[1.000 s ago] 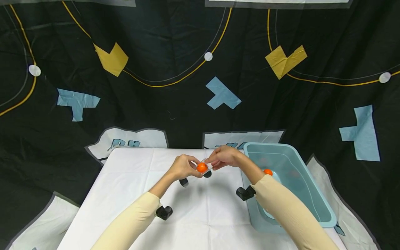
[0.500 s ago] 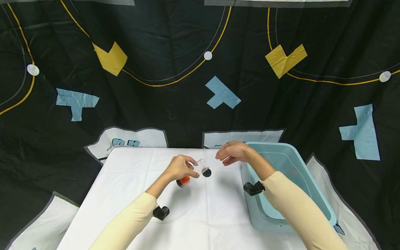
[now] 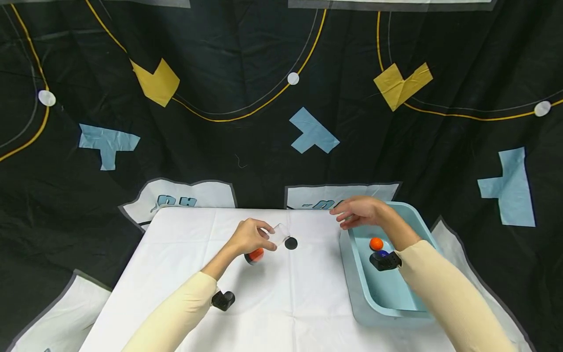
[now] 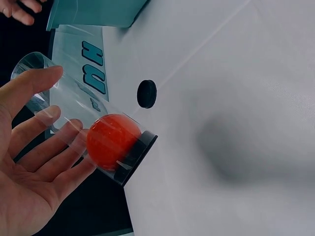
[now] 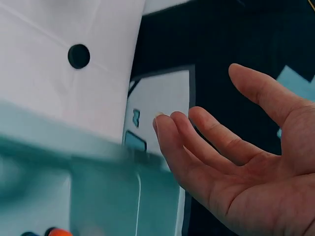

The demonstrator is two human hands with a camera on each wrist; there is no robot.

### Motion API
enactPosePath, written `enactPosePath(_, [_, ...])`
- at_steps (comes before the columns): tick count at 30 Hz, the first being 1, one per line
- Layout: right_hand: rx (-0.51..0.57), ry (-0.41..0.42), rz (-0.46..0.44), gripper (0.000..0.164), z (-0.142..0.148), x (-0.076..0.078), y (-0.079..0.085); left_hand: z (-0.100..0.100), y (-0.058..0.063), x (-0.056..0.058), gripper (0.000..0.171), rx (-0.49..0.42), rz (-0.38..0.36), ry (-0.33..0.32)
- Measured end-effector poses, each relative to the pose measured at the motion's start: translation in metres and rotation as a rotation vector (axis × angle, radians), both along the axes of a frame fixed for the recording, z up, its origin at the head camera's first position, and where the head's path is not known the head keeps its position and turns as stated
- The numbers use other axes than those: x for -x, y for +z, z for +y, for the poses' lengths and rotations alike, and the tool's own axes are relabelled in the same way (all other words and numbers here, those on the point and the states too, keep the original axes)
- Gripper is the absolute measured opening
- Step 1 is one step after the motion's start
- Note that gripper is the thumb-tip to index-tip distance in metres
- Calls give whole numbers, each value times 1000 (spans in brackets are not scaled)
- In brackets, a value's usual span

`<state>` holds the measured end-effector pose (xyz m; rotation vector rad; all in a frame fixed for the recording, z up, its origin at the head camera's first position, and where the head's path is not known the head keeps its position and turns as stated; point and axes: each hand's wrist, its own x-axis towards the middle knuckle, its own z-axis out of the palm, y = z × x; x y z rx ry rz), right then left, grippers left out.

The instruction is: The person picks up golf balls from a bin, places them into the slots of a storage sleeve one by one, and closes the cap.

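My left hand point(image 3: 251, 237) grips a clear plastic tube point(image 4: 74, 93) between thumb and fingers, tilted over the table. An orange ball point(image 4: 112, 141) lies inside, at the tube's black closed end. The other end is uncovered and points up and away. A round black cap point(image 4: 146, 94) lies on the white table just right of the tube in the head view. My right hand point(image 3: 362, 211) hangs over the far left rim of the light blue bin point(image 3: 360, 288), fingers loosely bent and holding nothing.
Inside the bin are an orange ball point(image 3: 376, 244) and a blue thing point(image 3: 382, 253), partly hidden by the right wrist camera. The bin stands on the right side of the white table point(image 3: 264, 303). A black cloth point(image 3: 246, 161) hangs behind.
The orange ball has dropped from the tube's mouth down to its black end. My right hand has let go and moved right to the bin. The left hand has shifted slightly left.
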<state>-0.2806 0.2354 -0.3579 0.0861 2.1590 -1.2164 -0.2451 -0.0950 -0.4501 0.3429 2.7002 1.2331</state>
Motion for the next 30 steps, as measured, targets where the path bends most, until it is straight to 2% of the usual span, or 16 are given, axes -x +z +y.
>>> enactPosePath(9, [-2,-28,-35,73,40,-3,-2,-3,0,-1,36,-10,4,10])
enactPosePath(18, [-3,-92,-57,67,77,-10,-14,-5,-2,-1,38,-17,11,8])
enactPosePath(24, [-48,-152,-58,66,97,-15,-32,-5,-2,-1,38,-13,11,13])
enactPosePath(30, [-76,-234,-58,66,115,-18,-58,-4,-3,-2,36,-9,11,16])
